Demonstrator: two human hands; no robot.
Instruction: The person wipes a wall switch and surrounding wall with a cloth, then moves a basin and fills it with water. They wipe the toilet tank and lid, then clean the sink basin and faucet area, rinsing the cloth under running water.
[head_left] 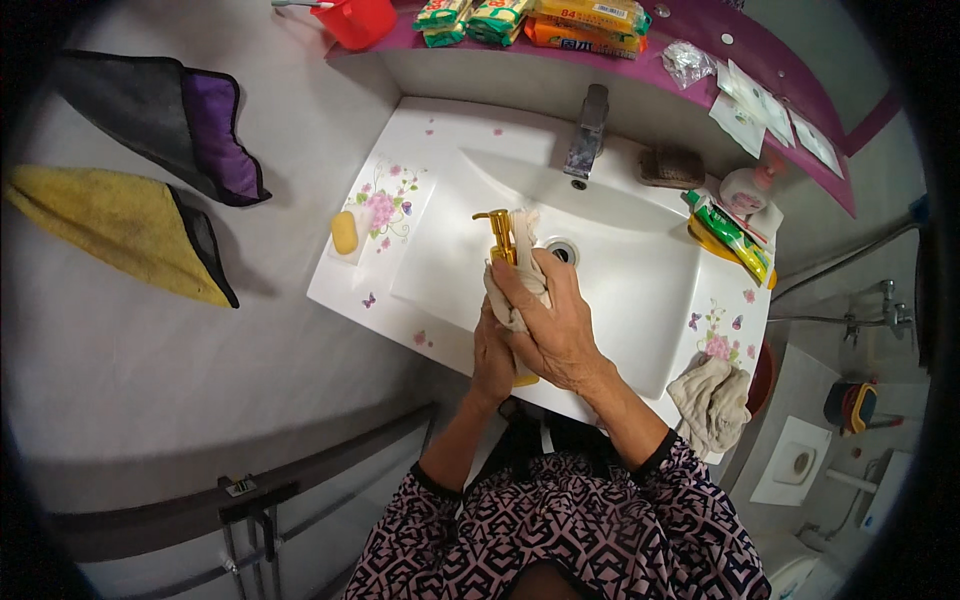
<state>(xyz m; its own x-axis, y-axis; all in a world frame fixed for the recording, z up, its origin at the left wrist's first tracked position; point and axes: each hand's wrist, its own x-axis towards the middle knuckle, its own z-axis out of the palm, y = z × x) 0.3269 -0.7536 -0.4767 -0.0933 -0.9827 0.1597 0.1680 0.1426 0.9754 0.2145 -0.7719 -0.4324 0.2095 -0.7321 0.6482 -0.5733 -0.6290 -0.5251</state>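
Over the near part of the white sink point(640, 330), a pump bottle with a gold pump head point(501, 232) is held between my hands. My left hand point(492, 358) is closed round its lower body, where a yellowish bit of the base shows below. A pale cloth point(524, 235) is wrapped about the bottle's neck, next to the pump. My right hand point(562, 322) presses this cloth on the bottle, thumb on top and fingers curled round it. Most of the bottle is hidden by the hands and cloth.
A faucet point(588, 130) stands at the sink's back. Yellow soap point(344, 232) lies on the left rim; a toothpaste tube point(735, 235), pump bottle point(745, 190) and brown brush-like block point(671, 167) sit right. A crumpled cloth point(712, 400) hangs over the right front corner. Above runs a purple shelf point(680, 30).
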